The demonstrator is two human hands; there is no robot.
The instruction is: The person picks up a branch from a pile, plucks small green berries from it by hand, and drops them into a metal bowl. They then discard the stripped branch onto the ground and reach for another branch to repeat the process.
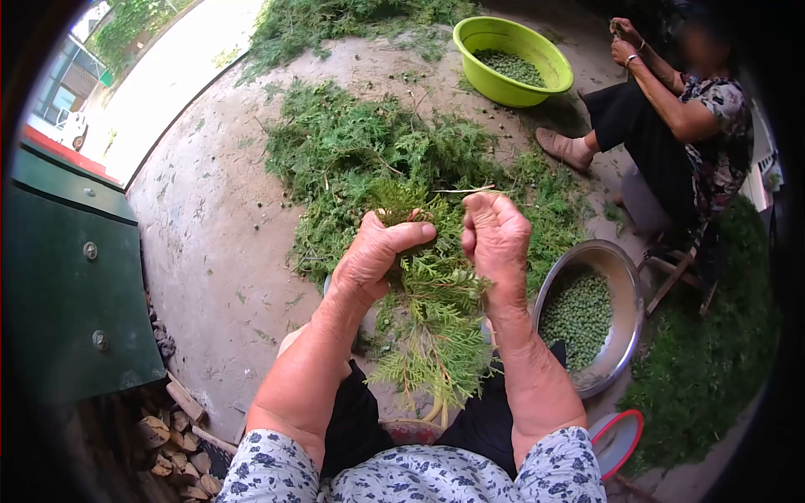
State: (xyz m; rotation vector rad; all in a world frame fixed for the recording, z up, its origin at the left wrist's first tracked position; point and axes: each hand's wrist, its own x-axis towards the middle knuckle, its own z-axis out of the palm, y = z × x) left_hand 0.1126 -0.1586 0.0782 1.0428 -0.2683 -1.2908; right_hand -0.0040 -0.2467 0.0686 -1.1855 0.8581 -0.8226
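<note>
Fingers (412,235) of the left hand (373,256) are curled shut around the top of a bunch of feathery green evergreen sprigs (436,335), with the thumb lying across the foliage. The right hand (495,235) is closed in a fist on the same bunch just beside it. Its fingertips face away from the camera, so exactly what they pinch is hidden, though a thin pale stalk (470,190) sticks out above the fist. The bunch hangs between both forearms over the lap, and its lower stems are lost behind the dark clothing.

Near the right forearm a round steel bowl (631,289) stands on the concrete floor (210,226), partly filled with small green berries (579,314). A red-rimmed round object (620,440) below it is cut off and hard to identify. Beyond the hands lies a loose heap of green cuttings (352,142), and past that a lime-green plastic basin (503,38) holds more berries. Another person's hands (625,42) work at the upper right. A dark green metal box (67,277) fills the left edge.
</note>
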